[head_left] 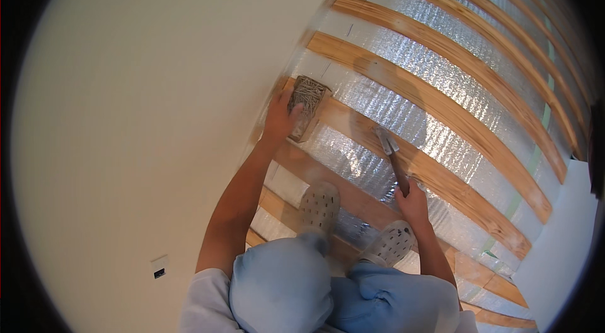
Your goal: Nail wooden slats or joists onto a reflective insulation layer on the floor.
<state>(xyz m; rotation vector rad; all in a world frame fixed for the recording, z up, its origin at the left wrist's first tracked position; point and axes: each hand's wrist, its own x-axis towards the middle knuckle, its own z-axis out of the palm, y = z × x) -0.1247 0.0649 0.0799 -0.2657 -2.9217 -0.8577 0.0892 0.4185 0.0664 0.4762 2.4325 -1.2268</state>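
Note:
My left hand (pixel 282 117) grips the wall-side edge of a small open box (pixel 307 127), with the thumb over the rim. Many loose nails (pixel 309 93) fill the box, which rests on a wooden batten close to the wall. In my right hand (pixel 413 202) is the dark handle of a hammer (pixel 396 163). The metal hammer head lies on or just above the same batten (pixel 435 172), to the right of the box.
Parallel wooden battens (pixel 403 76) run across silvery foil insulation (pixel 435 122). A pale wall (pixel 145 112) rises on the left and carries a small outlet plate (pixel 160 267). My feet, in light perforated clogs (pixel 320 206), are close below the box and hammer.

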